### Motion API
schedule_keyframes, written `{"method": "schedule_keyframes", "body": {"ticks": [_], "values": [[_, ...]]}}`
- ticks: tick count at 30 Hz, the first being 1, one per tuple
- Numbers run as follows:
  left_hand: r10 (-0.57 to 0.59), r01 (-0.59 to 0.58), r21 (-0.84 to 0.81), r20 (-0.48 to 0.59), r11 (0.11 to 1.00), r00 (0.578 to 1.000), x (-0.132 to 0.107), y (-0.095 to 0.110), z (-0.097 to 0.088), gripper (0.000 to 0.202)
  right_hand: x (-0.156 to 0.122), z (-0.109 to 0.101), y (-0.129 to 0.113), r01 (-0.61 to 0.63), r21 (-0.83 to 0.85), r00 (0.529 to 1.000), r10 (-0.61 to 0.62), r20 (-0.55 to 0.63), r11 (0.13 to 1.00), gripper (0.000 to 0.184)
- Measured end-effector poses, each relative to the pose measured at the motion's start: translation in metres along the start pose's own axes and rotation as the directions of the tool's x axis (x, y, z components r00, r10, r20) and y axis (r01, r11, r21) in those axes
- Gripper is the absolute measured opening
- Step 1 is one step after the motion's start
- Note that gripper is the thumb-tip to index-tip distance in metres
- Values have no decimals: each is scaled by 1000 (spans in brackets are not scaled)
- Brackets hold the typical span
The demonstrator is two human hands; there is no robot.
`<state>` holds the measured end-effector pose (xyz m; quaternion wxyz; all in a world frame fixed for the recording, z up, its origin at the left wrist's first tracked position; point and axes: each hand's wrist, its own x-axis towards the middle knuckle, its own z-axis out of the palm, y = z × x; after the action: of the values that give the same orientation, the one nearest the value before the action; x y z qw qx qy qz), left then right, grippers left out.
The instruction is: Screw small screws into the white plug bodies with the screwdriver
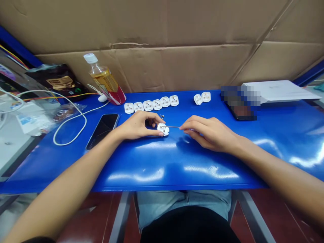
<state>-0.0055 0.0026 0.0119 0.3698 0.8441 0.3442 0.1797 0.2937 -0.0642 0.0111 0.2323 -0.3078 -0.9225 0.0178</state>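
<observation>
**Steady the piece, keep the tool level**

On the blue bench, near its middle, both hands meet over one small part. The left hand has its grip closed on a white plug piece, thumb and fingers pinching it against the bench top. At 3 o'clock from that piece, the right hand has its grip closed on a thin metal tool. The shaft lies almost flat, and its tip touches the face of the piece.

To do this well, I judge that the left hand should press the piece firmly down so it cannot spin or slide. The right hand should hold the shaft in line with the spot it enters. A tilted tool could slip off toward the left fingertips. Resting the right wrist on the bench would help to steady the tip.

At 9 o'clock from the left hand lies a dark phone, with a white cable looping beyond it. At 12 o'clock stands a row of six white pieces, and a pair of white pieces sits at 1 o'clock. Farther back, a bottle leans at 11 o'clock and a white box lies at 2 o'clock, before a cardboard wall.
</observation>
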Motion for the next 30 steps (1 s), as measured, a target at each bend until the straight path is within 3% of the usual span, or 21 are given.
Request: {"method": "schedule_keyframes", "body": {"ticks": [6,30], "values": [[-22,22,-46,1,999,1000,0,-2,1,48,0,1,-1,-1,5,1000,1,9,1000,23],[123,-123,-5,5,992,992,0,-3,0,48,-1,-3,-3,-12,7,999,12,-51,1000,21]]}}
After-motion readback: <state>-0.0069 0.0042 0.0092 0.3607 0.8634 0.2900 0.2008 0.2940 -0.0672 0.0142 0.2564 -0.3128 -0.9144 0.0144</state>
